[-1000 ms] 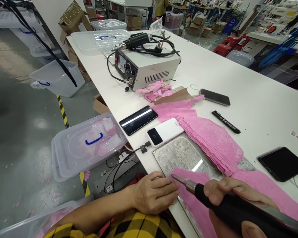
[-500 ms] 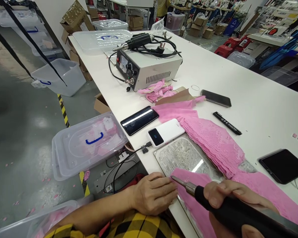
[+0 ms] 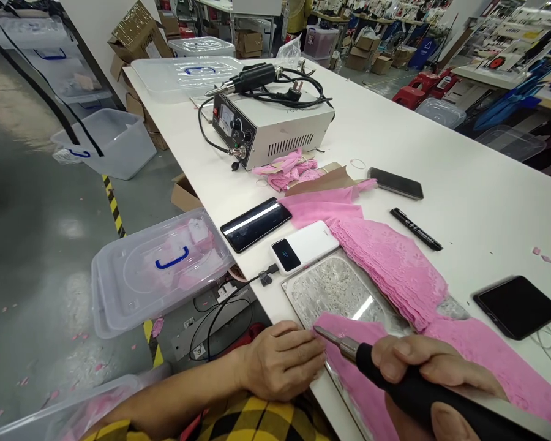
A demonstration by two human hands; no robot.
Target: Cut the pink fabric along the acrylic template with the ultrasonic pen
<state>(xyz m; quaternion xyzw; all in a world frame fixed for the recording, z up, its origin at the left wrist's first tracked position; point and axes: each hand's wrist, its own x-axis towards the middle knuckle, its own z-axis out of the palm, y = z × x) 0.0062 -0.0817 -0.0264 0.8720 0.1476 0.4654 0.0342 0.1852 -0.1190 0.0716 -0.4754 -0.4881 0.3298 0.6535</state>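
Note:
My right hand (image 3: pixel 422 380) is wrapped round a black handpiece (image 3: pixel 395 383) with a pointed metal tip, like the one lying on the machine. Its tip meets the edge of a pink fabric piece (image 3: pixel 349 331), close to my left fingers. At the near table edge, my left hand (image 3: pixel 284 361) is closed, its curled fingers pinching that fabric's left edge; the fingertips are partly hidden. Below the fabric lies a scuffed, shiny metal plate (image 3: pixel 333 288). A layered stack of pink lace fabric (image 3: pixel 390 263) lies along the plate's far side, with more pink fabric running right.
A white power bank (image 3: pixel 305 245), a phone (image 3: pixel 256 224), another phone (image 3: pixel 396 183), a black marker (image 3: pixel 416 229) and a black tablet-like device (image 3: pixel 518 306) lie around the fabric. Behind stands a control box (image 3: pixel 275 128) with a corded handpiece. A lidded plastic bin (image 3: pixel 160 275) sits left, below the tabletop.
The whole view has shifted slightly. Both hands, the handpiece and the fabric keep nearly the same positions, with the tip still at the fabric's edge.

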